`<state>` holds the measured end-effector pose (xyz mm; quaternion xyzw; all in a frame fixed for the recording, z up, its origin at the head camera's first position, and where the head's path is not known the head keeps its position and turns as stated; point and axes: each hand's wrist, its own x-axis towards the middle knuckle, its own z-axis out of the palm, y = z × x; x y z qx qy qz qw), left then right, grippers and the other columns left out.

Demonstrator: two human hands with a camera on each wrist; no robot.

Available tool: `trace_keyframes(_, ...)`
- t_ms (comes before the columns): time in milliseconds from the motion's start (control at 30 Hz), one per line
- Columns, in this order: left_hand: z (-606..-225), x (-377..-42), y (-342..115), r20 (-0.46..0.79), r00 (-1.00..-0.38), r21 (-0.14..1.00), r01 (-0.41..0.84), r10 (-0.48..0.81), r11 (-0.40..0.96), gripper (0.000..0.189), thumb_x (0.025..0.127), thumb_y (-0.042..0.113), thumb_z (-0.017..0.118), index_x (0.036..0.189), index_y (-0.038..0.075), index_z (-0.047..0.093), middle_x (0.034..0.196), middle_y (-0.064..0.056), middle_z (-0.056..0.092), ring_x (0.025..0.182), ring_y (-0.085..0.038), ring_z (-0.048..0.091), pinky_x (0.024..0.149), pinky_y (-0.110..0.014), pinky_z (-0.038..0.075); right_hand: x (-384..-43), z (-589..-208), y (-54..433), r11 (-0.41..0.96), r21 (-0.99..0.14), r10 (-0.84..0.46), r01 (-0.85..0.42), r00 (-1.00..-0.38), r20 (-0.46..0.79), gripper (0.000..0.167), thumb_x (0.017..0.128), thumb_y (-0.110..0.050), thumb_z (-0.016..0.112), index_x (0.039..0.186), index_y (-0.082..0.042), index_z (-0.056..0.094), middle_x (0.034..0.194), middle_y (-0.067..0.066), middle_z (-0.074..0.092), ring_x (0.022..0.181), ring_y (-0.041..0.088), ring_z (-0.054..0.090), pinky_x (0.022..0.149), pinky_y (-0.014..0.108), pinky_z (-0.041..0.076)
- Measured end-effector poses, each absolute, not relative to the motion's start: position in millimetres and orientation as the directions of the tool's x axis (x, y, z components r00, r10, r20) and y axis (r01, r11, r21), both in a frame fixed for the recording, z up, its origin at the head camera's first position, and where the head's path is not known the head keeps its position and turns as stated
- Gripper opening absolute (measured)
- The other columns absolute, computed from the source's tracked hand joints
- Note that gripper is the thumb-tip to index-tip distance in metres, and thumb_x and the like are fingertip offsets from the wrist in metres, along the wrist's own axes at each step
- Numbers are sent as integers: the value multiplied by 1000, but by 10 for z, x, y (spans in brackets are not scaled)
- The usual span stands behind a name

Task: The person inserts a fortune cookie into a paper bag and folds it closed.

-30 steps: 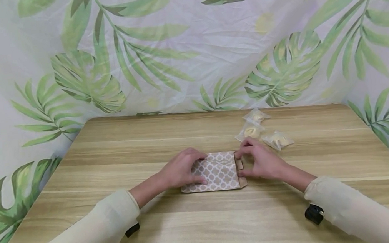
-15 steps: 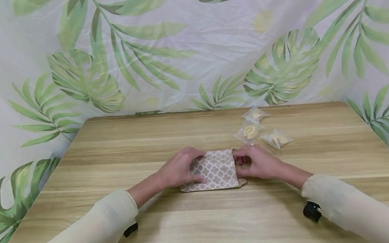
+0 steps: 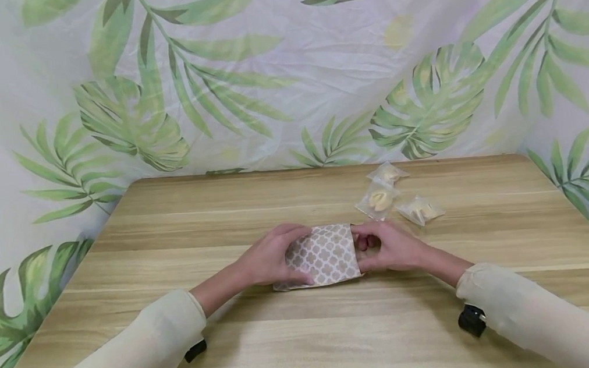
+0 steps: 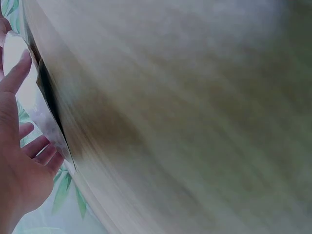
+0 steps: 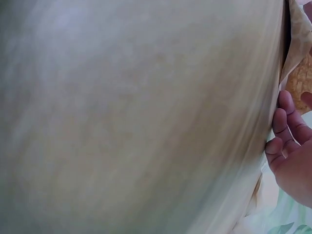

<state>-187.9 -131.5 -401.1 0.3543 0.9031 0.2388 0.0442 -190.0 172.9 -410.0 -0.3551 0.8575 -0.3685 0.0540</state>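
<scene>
A small paper bag (image 3: 329, 254) with a tan-and-white lattice print lies on its side on the table, its mouth to the right. My left hand (image 3: 274, 257) grips the closed left end, thumb near the front edge and fingers at the far edge. In the left wrist view, my left hand (image 4: 24, 146) holds the bag (image 4: 34, 100) at the frame's edge. At the mouth, my right hand (image 3: 391, 245) pinches the bag by its edges; thumb and index tips are partly hidden by the paper. Its other fingers (image 5: 280, 122) are curled in the right wrist view.
Several wrapped fortune cookies, such as one clear packet (image 3: 379, 200) and another packet (image 3: 419, 210), lie just beyond my right hand. The wood-grain table (image 3: 308, 340) ends at a leaf-print cloth (image 3: 244, 95) behind.
My right hand has moved slightly left onto the bag's mouth, and its lower fingers have curled. The brown flap at the mouth is now out of sight and the bag bulges more. My left hand stays.
</scene>
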Motion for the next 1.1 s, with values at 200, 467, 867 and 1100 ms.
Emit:
trace_keyframes(200, -4039, -1892, -1321, 89, -720, 434, 649, 688, 624, 108, 66, 55, 95, 152, 6, 50, 153, -18, 50, 141, -36, 47, 116, -52, 41, -1901, -4090, 1733, 478, -707, -641, -521, -758, 124, 44, 71, -21, 90, 107, -8, 68, 83, 1, 63, 75, 16, 55, 68, 27, 48)
trace_keyframes(467, -4038, -1884, -1322, 82, -708, 398, 668, 701, 629, 110, 67, 57, 93, 155, 9, 46, 154, -18, 48, 142, -37, 46, 115, -55, 41, -1896, -4102, 1725, 467, -724, -627, -507, -767, 133, 62, 69, -17, 90, 124, 0, 67, 84, 3, 62, 74, 15, 53, 67, 25, 45)
trace_keyframes(867, -4049, -1919, -1317, 105, -722, 411, 657, 684, 632, 111, 65, 55, 93, 155, 8, 47, 149, -18, 55, 139, -37, 50, 116, -56, 39, -1891, -4091, 1720, 455, -740, -609, -495, -779, 147, 74, 69, -14, 92, 133, 7, 62, 85, 5, 61, 75, 16, 52, 68, 26, 45)
trace_keyframes(1100, -4050, -1916, -1327, 107, -740, 429, 637, 664, 641, 112, 64, 54, 95, 154, 9, 47, 149, -15, 56, 139, -34, 50, 117, -57, 36, -1883, -4096, 1739, 462, -750, -596, -474, -792, 133, 81, 71, -14, 94, 138, 13, 56, 87, 5, 62, 78, 16, 54, 71, 27, 48)
